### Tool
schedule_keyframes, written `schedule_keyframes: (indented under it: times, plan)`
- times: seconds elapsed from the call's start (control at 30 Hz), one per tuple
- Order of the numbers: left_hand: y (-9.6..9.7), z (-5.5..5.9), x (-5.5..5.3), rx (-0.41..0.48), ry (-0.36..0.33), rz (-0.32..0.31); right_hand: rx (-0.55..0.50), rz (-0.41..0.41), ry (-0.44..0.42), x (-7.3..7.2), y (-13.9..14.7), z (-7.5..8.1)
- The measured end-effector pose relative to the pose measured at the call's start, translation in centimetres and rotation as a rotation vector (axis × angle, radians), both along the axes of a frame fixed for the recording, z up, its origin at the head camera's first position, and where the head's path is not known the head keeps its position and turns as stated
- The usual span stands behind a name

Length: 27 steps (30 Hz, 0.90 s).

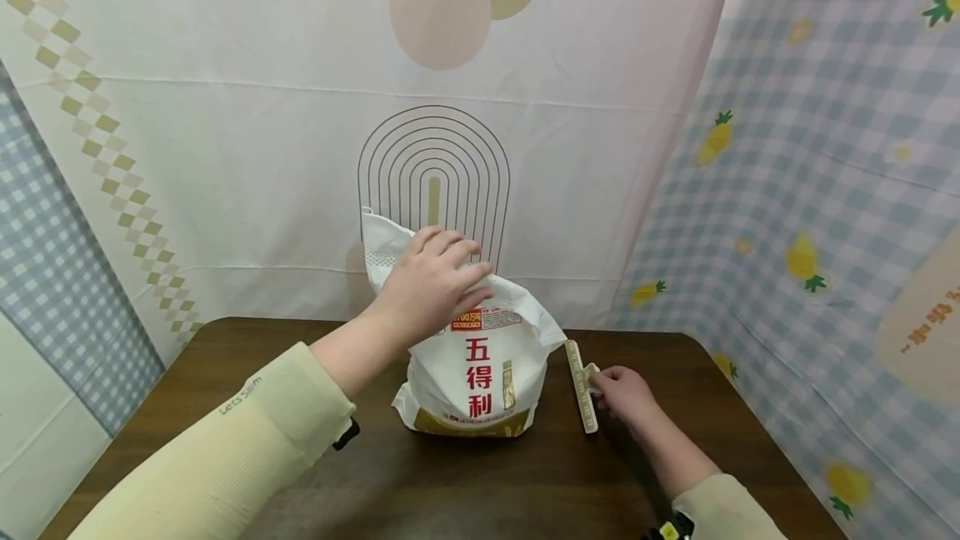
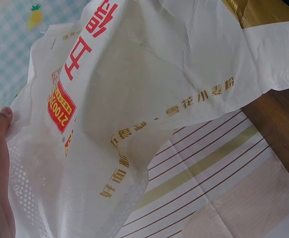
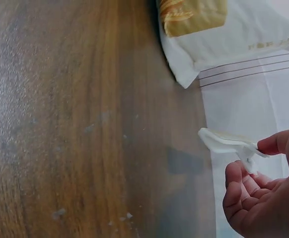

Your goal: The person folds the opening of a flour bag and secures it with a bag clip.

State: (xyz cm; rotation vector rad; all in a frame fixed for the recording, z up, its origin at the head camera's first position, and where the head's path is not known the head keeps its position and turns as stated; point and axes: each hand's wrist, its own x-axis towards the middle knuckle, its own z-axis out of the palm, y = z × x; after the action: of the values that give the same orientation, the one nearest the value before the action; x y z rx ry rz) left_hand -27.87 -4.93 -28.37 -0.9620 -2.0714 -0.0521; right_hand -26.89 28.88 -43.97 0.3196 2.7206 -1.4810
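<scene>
A white flour bag [image 1: 480,382] with red lettering stands upright on the table, its loose top rising to a point at the left. My left hand [image 1: 431,277] lies over the upper part of the bag with its fingers spread and slightly bent. In the left wrist view, a fingertip [image 2: 6,113] of that hand touches the edge of the crinkled plastic. Off to the right of the bag, my right hand [image 1: 626,394] pinches a long white bag clip [image 1: 581,390] by its handle. The right wrist view has the clip [image 3: 226,141] between thumb and fingers.
Both things are on a dark brown wooden table [image 1: 337,482]. A white patterned cloth [image 1: 247,190] hangs behind it, and a blue checked cloth [image 1: 750,273] with pineapples hangs along the right side.
</scene>
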Motion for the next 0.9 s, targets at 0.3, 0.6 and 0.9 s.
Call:
schedule_keyframes:
  times: [0.3,0.6,0.9]
  plan:
    - [0.0,0.0,0.0,-0.009,-0.001,0.01,-0.052,-0.024,0.084,0.1,0.2,1.5]
    - [0.1,0.1,0.1,-0.013,-0.001,0.009,-0.161,-0.066,0.168,0.8,-0.3,3.7]
    - [0.1,0.1,0.1,-0.011,-0.01,0.009,-0.175,-0.002,0.262,1.0,-0.9,4.9]
